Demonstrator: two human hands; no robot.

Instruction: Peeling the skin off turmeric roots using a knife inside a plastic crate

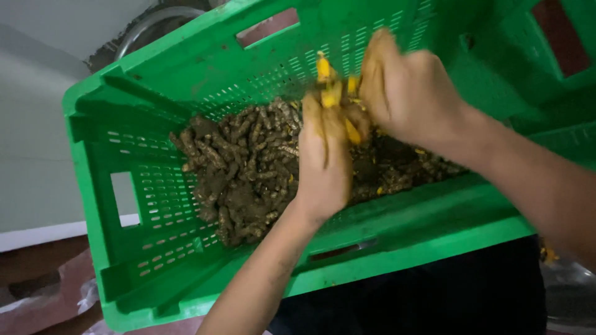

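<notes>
Right now both of your hands meet over the middle of the crate, working a small cluster of turmeric rhizomes [332, 93] whose bright yellow broken flesh shows between your fingers. Your left hand [324, 164] is closed around the lower part of the cluster, palm down, thumb side toward the yellow ends. Your right hand [406, 93] curls over it from above and slightly beyond, fingers folded onto the same pieces; it is blurred, so exactly how many pieces it holds cannot be told. To do this well, I judge you should keep the cluster low over the pile, so that any bit that snaps off drops back inside. Grip close to the joint rather than at the tips, and twist instead of pulling. Beneath your left hand lies the heap of muddy brown turmeric roots [242, 174]. Around the heap stands the green perforated plastic crate [161, 260], tilted toward you.
</notes>
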